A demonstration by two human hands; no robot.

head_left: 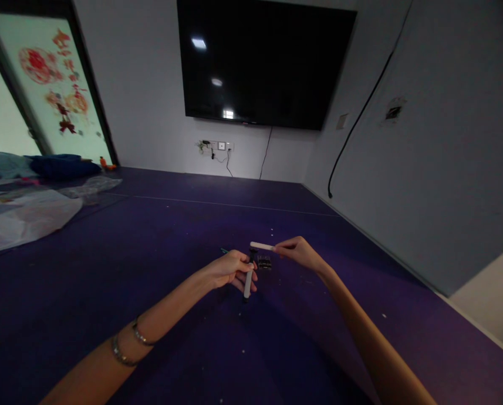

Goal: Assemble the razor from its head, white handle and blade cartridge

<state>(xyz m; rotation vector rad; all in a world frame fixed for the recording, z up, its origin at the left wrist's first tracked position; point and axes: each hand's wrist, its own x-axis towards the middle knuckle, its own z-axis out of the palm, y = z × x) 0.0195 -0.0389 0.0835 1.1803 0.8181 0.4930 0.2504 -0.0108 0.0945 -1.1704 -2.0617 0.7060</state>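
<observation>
My left hand is closed around a slim tool with a grey handle and black ends. The tool stands nearly upright, its lower end tilted toward me. In my right hand, thumb and fingers pinch one end of a flat, pale stick. The stick's far tip is at the tool's dark upper end; whether they touch I cannot tell. On the purple floor between the hands lies a small black object, too small to name. A thin teal item shows just behind my left hand.
Small white bits are scattered over the purple floor. Clear plastic sheeting and a dark blue cloth lie at the left by a glass door. A television hangs ahead; a black cable dangles at the right.
</observation>
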